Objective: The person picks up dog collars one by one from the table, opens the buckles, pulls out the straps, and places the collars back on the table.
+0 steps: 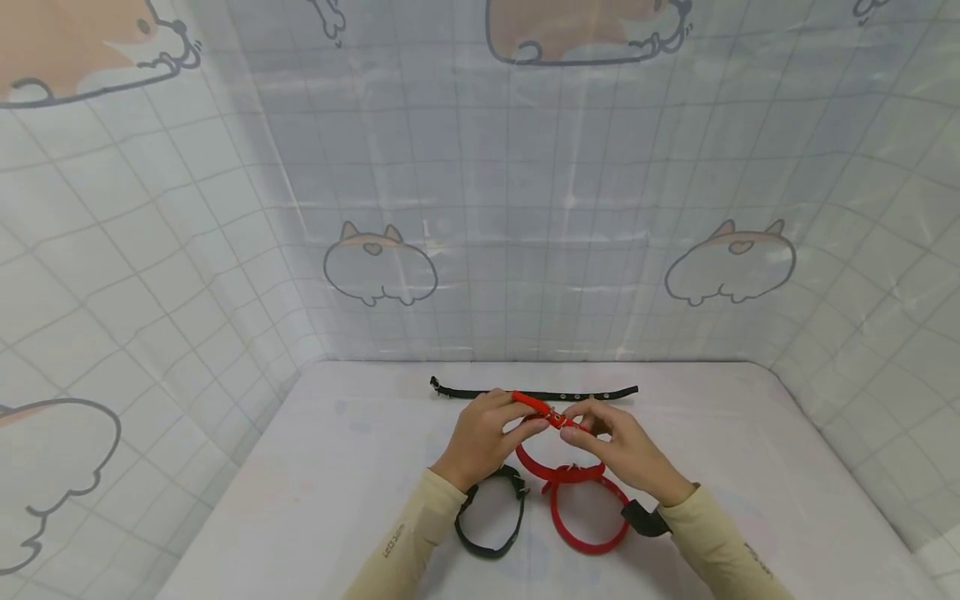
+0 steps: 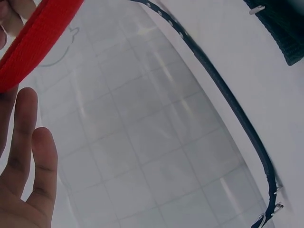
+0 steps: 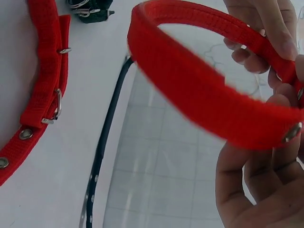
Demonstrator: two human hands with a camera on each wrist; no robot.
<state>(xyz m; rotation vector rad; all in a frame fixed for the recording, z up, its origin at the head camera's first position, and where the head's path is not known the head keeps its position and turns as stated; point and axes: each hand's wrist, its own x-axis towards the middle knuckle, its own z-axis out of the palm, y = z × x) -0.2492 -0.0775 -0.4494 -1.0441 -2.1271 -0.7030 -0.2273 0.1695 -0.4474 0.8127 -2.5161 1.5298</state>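
A red collar [image 1: 528,402] with a metal buckle is held up over the table, bent into a loop. My left hand [image 1: 483,437] grips its strap on the left of the buckle. The fingers and thumb of my right hand [image 1: 626,446] pinch the strap just right of the buckle. In the right wrist view the loop of the collar [image 3: 190,95] hangs from both hands, and the buckle is mostly hidden at the frame edge. Another red collar [image 1: 592,548], looped, lies on the table beneath, with metal eyelets and a buckle visible in the right wrist view.
A looped black collar [image 1: 480,552] lies beside my left forearm. Behind my hands an unbuckled black collar [image 1: 540,395] stretches along the table's back, its eyelets toward the right. A black piece [image 1: 645,518] sits by my right cuff. Grid-patterned sheets [image 1: 525,250] enclose the white table [image 1: 315,500].
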